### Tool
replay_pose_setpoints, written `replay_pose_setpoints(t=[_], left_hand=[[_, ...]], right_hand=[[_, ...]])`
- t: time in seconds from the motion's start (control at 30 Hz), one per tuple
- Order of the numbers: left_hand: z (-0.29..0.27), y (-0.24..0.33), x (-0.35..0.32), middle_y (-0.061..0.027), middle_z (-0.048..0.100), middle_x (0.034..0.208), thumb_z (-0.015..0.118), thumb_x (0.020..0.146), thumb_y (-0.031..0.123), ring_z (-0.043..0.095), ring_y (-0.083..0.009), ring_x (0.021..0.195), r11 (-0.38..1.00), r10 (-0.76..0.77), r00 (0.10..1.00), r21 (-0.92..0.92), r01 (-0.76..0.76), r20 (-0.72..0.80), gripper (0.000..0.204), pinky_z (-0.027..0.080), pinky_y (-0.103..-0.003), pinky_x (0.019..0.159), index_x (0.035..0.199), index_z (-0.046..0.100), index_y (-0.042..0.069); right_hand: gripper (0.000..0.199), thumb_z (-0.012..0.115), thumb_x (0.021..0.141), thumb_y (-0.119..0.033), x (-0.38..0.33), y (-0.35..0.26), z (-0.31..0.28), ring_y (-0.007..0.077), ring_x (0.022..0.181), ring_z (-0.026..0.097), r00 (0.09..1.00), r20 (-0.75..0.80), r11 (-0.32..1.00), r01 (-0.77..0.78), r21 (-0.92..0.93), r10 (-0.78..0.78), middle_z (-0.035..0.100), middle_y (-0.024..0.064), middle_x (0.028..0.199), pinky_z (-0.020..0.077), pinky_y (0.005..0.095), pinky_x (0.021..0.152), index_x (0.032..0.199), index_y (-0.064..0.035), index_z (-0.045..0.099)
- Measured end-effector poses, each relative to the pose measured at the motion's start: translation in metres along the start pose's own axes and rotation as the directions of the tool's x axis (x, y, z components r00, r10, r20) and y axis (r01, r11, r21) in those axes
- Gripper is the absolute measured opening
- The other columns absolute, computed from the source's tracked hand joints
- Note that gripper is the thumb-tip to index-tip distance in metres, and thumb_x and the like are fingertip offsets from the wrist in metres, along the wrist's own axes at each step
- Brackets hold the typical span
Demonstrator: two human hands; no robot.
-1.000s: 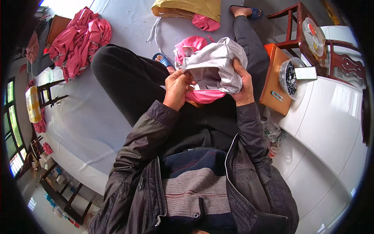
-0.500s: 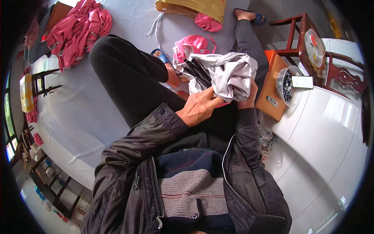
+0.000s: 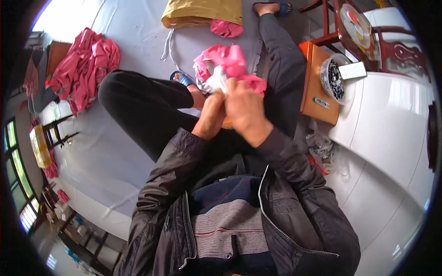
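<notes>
Pink cloth with a silvery lining, like an umbrella cover, lies bunched between my knees. My left hand is closed on a twisted whitish part of it, thumb pointing forward. Close against it, my right hand is curled over the same part, smeared by motion; its fingertips are hidden. The black rods seen in the cloth earlier do not show now. My blue-sandalled foot is just left of the cloth.
A pink cloth heap lies at the left on grey sheeting. Ahead is a yellow sack. At right, a brown box bears teal snips and a clear tub of small dark pieces; a phone rests on its rim.
My right hand has come from behind the bundle to beside my left hand. The silvery cloth and black rods held up before are out of sight; the pink side shows now.
</notes>
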State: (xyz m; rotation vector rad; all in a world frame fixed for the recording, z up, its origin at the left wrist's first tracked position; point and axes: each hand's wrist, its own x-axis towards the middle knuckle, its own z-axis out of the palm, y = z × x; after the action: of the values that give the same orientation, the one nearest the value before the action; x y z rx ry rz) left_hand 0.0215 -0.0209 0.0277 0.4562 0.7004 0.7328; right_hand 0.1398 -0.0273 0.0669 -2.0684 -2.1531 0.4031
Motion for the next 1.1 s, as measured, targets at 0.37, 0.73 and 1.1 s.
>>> replay_pose_setpoints(t=[0.37,0.73,1.1], left_hand=[[-0.018,0.031,0.005,-0.0051,0.069,0.107,0.058,0.100,0.033,0.067,-0.0236,0.095,0.952,-0.164,0.986,-0.266,0.151,-0.030,0.025,0.056,-0.041,0.083,0.113,0.064,0.013],[-0.023,0.037,0.011,-0.0114,0.071,0.118,0.062,0.099,0.024,0.068,-0.0264,0.106,0.917,-0.028,0.998,-0.398,0.002,-0.060,0.027,0.054,-0.044,0.097,0.122,0.064,0.008],[-0.020,0.032,0.010,-0.0152,0.064,0.132,0.060,0.101,0.023,0.064,-0.0311,0.120,0.955,-0.057,0.996,-0.296,0.035,-0.067,0.037,0.049,-0.049,0.107,0.133,0.057,0.005]], right_hand=[[0.039,0.060,0.088,-0.010,-0.050,-0.055,0.001,0.0272,0.078,0.067,0.989,-0.094,0.987,0.101,-0.123,-0.113,0.061,0.0223,0.105,0.0590,0.0343,0.065,0.123,0.0056,0.057],[0.039,0.065,0.088,-0.007,-0.053,-0.023,-0.016,0.0284,0.087,0.071,0.920,-0.301,0.891,0.340,0.302,-0.249,0.066,0.0217,0.117,0.0588,0.0342,0.078,0.125,0.0052,0.062],[0.042,0.062,0.089,0.007,-0.006,0.063,0.005,0.0295,0.099,0.072,0.967,-0.230,0.689,0.094,0.719,0.109,0.070,0.0175,0.119,0.0580,0.0365,0.083,0.130,-0.0013,0.061]])
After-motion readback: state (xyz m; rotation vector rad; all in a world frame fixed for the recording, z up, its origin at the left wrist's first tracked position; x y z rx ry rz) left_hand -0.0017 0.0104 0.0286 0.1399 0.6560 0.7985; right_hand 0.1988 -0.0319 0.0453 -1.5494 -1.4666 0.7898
